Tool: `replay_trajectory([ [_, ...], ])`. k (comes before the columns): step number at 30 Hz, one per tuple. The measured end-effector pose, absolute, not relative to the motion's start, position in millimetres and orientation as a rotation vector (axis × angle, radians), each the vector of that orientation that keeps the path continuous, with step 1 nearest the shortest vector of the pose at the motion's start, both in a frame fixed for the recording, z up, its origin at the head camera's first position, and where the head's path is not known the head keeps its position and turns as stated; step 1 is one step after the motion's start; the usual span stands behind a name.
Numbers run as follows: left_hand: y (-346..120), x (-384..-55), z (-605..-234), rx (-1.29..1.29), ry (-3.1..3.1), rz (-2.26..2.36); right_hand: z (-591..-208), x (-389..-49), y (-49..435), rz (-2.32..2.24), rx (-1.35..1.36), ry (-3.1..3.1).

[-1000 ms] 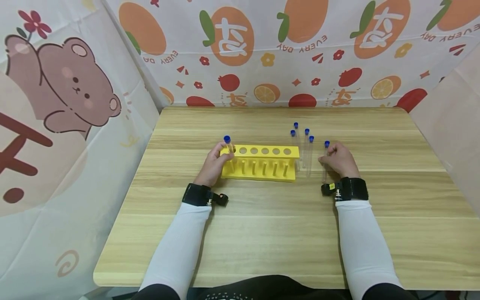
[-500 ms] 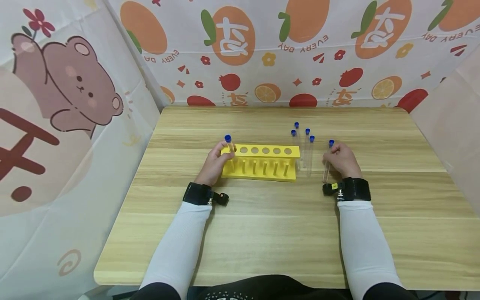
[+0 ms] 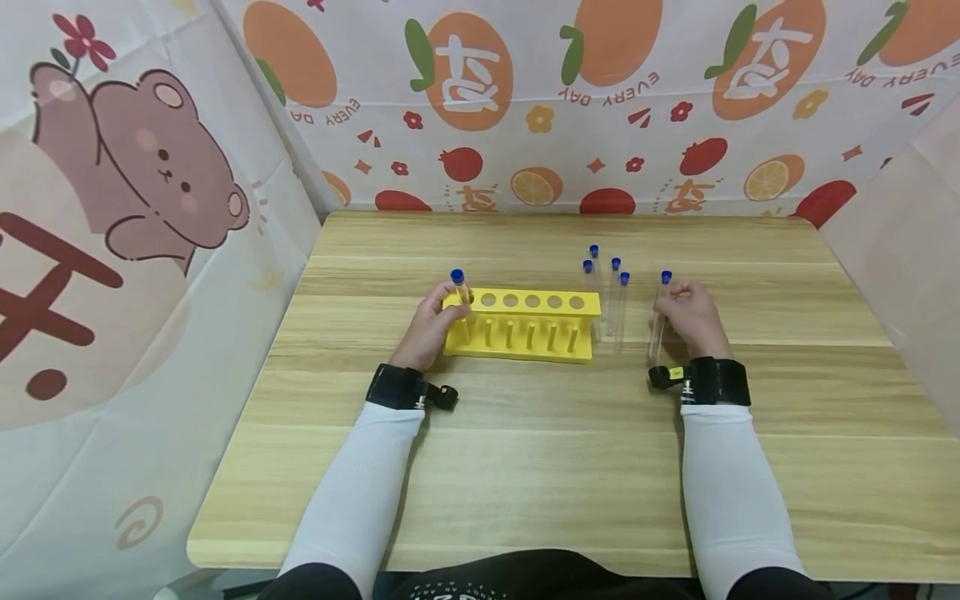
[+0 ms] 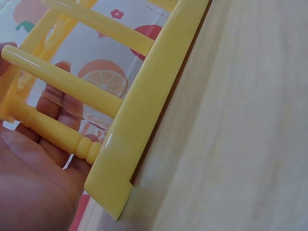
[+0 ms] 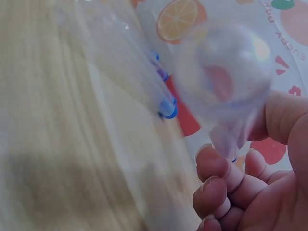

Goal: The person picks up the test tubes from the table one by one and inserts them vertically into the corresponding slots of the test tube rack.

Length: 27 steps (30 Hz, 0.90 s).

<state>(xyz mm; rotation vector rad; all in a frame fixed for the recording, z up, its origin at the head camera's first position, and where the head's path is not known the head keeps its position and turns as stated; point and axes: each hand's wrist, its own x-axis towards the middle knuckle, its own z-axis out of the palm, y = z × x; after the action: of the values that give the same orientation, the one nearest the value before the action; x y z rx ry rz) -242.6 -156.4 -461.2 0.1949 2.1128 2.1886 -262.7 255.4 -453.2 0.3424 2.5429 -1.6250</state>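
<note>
My left hand [image 3: 429,333] grips the left end of a yellow test tube rack [image 3: 521,313], its thumb on the near side. In the left wrist view, fingers reach behind the end post of the rack [image 4: 149,110]. A blue-capped test tube [image 3: 457,277] stands in the leftmost hole; the other holes hold nothing. To the right of the rack, my right hand [image 3: 696,318] pinches a clear test tube [image 3: 657,333] near its blue cap. The rounded bottom of that tube [image 5: 224,72] faces the right wrist camera, in front of the fingers [image 5: 211,192].
Several blue-capped test tubes [image 3: 622,308] lie together just right of the rack, caps toward the back. The wooden table [image 3: 540,467] meets a fruit-print cloth [image 3: 540,158] at its back edge. A bear-print cloth [image 3: 165,167] hangs at the left.
My right hand has moved slightly right, taking the test tube along, and its cap now sits a little higher in the head view. The left hand and the rack stay in place.
</note>
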Motion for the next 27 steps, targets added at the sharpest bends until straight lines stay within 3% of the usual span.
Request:
replay_trajectory([
  [17, -155, -242, -460, 0.171, 2.105, 2.194, -438, -264, 249, -2.208, 0.500, 2.300],
  [27, -156, -242, -462, 0.168, 2.105, 2.190, -436, -262, 247, -2.393, 0.368, 2.173],
])
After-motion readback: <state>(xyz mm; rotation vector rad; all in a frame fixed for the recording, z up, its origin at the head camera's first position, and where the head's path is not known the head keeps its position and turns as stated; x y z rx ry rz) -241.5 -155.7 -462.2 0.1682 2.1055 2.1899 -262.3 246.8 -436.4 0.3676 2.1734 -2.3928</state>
